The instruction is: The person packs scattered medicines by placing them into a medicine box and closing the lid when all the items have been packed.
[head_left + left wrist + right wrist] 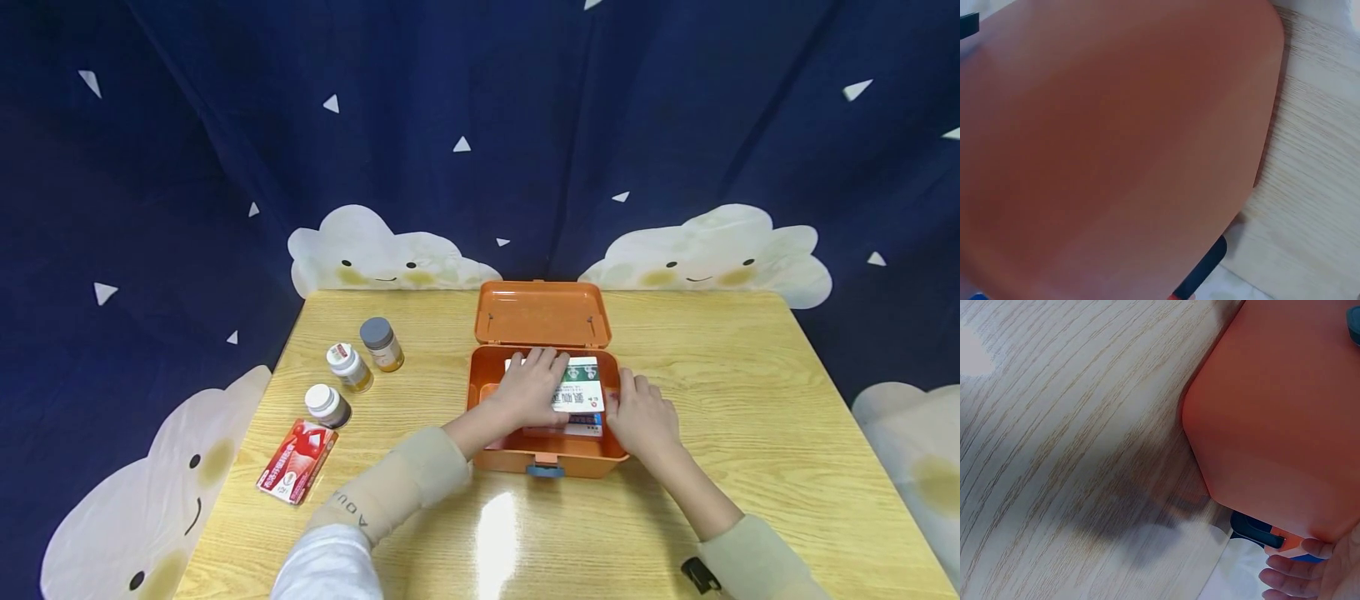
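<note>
An orange plastic case (517, 458) with its lid (543, 312) tipped back stands in the middle of the table. My left hand (528, 387) reaches into it and grips a white-and-green medicine box (588, 396), fingers at its far edge and thumb at its near edge. Beneath that box lies a blue-and-white box (585, 427), partly hidden. My right hand (645, 417) holds the case's right wall, thumb inside the rim and fingers outside. In the right wrist view, fingers (1294, 565) show beside the orange wall. Only the case wall (1116, 137) fills most of the left wrist view.
Left on the wooden table (720, 383) stand a grey-capped bottle (382, 343), a white-capped bottle with amber contents (349, 368) and a darker bottle with a white cap (327, 406). A red-and-white medicine box (297, 462) lies nearest. A dark blue curtain (525, 125) hangs behind.
</note>
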The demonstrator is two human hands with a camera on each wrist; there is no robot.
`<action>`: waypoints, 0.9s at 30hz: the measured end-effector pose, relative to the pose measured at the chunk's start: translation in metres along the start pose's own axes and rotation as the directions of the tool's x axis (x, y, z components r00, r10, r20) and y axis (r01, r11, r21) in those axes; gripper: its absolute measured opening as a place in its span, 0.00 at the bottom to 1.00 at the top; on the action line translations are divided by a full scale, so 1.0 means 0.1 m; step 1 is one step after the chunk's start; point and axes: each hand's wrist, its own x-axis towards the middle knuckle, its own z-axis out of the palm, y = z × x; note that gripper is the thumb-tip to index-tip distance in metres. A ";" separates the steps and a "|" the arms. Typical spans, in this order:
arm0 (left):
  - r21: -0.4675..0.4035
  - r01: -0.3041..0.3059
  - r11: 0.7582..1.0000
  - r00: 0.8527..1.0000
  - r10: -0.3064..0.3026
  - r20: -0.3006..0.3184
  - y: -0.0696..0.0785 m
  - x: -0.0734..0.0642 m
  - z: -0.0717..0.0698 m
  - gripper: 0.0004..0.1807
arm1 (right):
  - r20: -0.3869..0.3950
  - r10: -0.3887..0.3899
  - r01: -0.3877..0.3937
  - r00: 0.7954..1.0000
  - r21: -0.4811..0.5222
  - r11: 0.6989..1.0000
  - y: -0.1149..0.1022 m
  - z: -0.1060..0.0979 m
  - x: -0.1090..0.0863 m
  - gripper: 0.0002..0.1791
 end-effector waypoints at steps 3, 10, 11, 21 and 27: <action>0.020 -0.003 1.000 1.000 0.003 0.029 0.01 0.02 0.02 0.51 | -0.002 0.000 0.000 1.000 -0.001 1.000 0.01 0.00 0.00 0.22; 0.058 -0.013 0.998 0.996 0.008 0.083 0.04 0.07 0.05 0.50 | 0.019 0.000 0.000 1.000 0.001 1.000 0.00 -0.01 0.00 0.24; 0.064 -0.015 0.998 0.996 0.009 0.089 0.04 0.08 0.06 0.50 | 0.023 0.001 -0.001 1.000 0.000 1.000 0.00 -0.01 0.00 0.25; 0.098 -0.034 0.995 0.985 0.017 0.173 0.10 0.18 0.15 0.49 | 0.041 0.005 -0.005 0.999 -0.005 1.000 0.01 -0.01 0.01 0.25; 0.136 -0.050 0.990 0.979 0.021 0.203 0.13 0.24 0.24 0.49 | 0.044 0.007 -0.007 0.999 -0.009 1.000 0.01 0.00 0.01 0.24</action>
